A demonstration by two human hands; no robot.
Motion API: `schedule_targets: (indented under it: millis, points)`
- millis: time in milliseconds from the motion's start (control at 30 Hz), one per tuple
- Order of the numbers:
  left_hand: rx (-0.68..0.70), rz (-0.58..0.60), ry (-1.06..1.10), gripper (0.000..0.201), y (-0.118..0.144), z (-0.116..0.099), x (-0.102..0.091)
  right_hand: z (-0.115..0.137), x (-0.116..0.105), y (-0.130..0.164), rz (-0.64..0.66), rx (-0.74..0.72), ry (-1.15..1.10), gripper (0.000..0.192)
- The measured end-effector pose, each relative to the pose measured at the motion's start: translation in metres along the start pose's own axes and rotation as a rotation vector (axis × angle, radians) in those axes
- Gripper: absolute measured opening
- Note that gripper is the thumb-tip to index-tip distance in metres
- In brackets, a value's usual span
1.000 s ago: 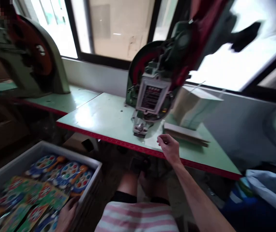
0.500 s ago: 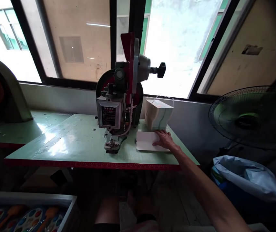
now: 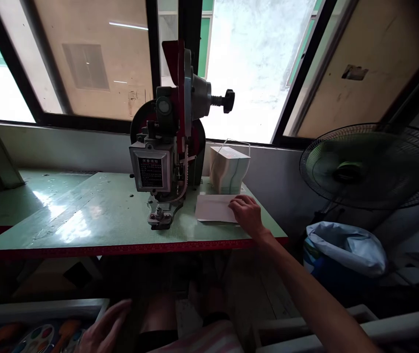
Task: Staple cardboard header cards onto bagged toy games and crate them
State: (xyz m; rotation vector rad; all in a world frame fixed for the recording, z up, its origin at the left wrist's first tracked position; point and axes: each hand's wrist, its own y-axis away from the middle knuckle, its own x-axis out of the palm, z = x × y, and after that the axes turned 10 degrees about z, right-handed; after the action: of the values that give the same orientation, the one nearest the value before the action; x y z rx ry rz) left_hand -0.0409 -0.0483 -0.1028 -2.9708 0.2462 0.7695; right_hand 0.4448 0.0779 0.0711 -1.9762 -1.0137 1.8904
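A white card (image 3: 214, 208) lies flat on the green tabletop, right of the machine's foot. My right hand (image 3: 246, 212) is at the card's right end, its fingers curled and closed on that edge. Behind it stands a stack of cards (image 3: 227, 171) within a thin wire frame. Low at the left, my left hand (image 3: 104, 327) is open and holds nothing, fingers stretched out beside the grey crate (image 3: 101, 306). Inside that crate are paint palettes (image 3: 40, 337) with coloured wells and orange-handled tools (image 3: 67, 327) whose kind is unclear.
A red and grey press machine (image 3: 158, 169) stands mid-table before the window. To the right are a fan (image 3: 349, 171) and a bin with a white liner (image 3: 349, 247). Another crate (image 3: 279, 326) sits low at the right, under my forearm. The table has a red front edge (image 3: 121, 247).
My left hand has come into view at the lower left. The card, which showed a crease, now looks like one panel, and my right fingers have curled at its end. The view has shifted right.
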Motion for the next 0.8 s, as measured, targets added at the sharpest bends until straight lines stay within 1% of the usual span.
schedule_targets:
  millis: [100,133,200,267,300,367,433,467,500,533,600,633,667,700,733,767,800]
  points:
    - [0.197,0.0,-0.028,0.034,-0.029,-0.063,0.015,0.007,-0.034,-0.009,-0.048,0.02,-0.1,0.019]
    - [0.283,-0.004,-0.042,0.031,-0.038,-0.083,0.019,0.013,-0.045,-0.007,-0.043,0.012,-0.143,0.018]
    - [0.414,0.023,-0.077,0.029,-0.052,-0.119,0.025,0.028,-0.065,0.003,-0.006,-0.033,-0.235,0.016]
    - [0.512,0.05,-0.094,0.027,-0.06,-0.149,0.031,0.047,-0.08,0.019,0.049,-0.086,-0.343,0.015]
    - [0.549,0.088,-0.091,0.026,-0.063,-0.161,0.034,0.057,-0.086,0.028,0.081,-0.106,-0.401,0.015]
    - [0.591,0.211,-0.063,0.025,-0.065,-0.177,0.043,0.072,-0.093,0.05,0.16,-0.123,-0.525,0.015]
    - [0.591,0.358,-0.039,0.027,-0.064,-0.183,0.055,0.078,-0.094,0.077,0.264,-0.096,-0.654,0.016]
    - [0.58,0.418,-0.034,0.029,-0.062,-0.181,0.061,0.076,-0.092,0.095,0.314,-0.042,-0.709,0.017]
    - [0.566,0.462,-0.034,0.031,-0.06,-0.178,0.067,0.071,-0.09,0.115,0.359,0.048,-0.74,0.02]
    - [0.551,0.492,-0.035,0.031,-0.058,-0.172,0.072,0.064,-0.088,0.139,0.409,0.17,-0.739,0.025]
    - [0.503,0.517,-0.033,0.03,-0.054,-0.158,0.078,0.048,-0.085,0.195,0.559,0.464,-0.625,0.038]
    - [0.472,0.52,-0.031,0.029,-0.053,-0.15,0.08,0.042,-0.084,0.226,0.686,0.592,-0.526,0.043]
    - [0.44,0.519,-0.029,0.029,-0.052,-0.143,0.08,0.038,-0.083,0.258,0.847,0.692,-0.425,0.044]
    - [0.408,0.513,-0.025,0.028,-0.052,-0.138,0.08,0.038,-0.082,0.289,0.999,0.759,-0.332,0.037]
    - [0.38,0.505,-0.02,0.028,-0.052,-0.133,0.08,0.041,-0.08,0.319,1.089,0.795,-0.256,0.031]
    - [0.356,0.499,-0.012,0.028,-0.053,-0.13,0.081,0.048,-0.078,0.345,1.141,0.837,-0.214,0.032]
    - [0.338,0.494,-0.003,0.028,-0.054,-0.128,0.082,0.057,-0.074,0.367,1.17,0.877,-0.213,0.042]
